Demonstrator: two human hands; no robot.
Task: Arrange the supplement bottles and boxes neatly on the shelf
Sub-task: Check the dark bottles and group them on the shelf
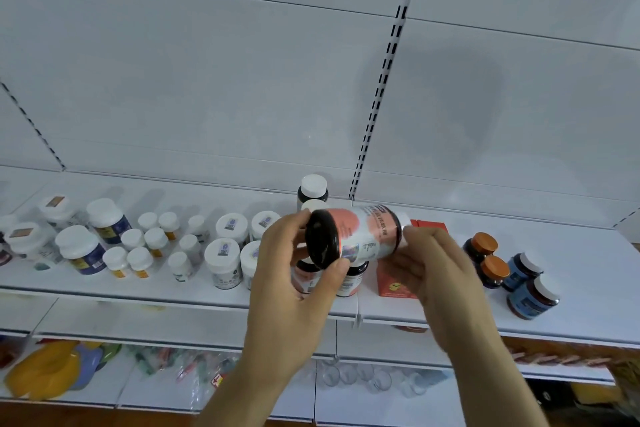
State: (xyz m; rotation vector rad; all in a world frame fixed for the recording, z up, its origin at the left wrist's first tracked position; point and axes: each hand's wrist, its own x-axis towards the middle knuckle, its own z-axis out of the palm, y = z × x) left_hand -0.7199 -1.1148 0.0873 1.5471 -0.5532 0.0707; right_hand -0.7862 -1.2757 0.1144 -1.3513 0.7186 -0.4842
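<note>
Head view: bottle [360, 232] lies sideways between both grips, left hand [294, 274] and right hand [433, 274] grasping it.

White shelf [180, 293], bottles [223, 263], red box [391, 282]

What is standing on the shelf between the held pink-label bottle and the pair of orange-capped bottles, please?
In the head view, a red box stands there, partly hidden behind the right hand that grips the pink-label bottle; the orange-capped bottles follow to its right.

Shop: slotted shelving [388, 55], stocked bottles [221, 253]
</note>
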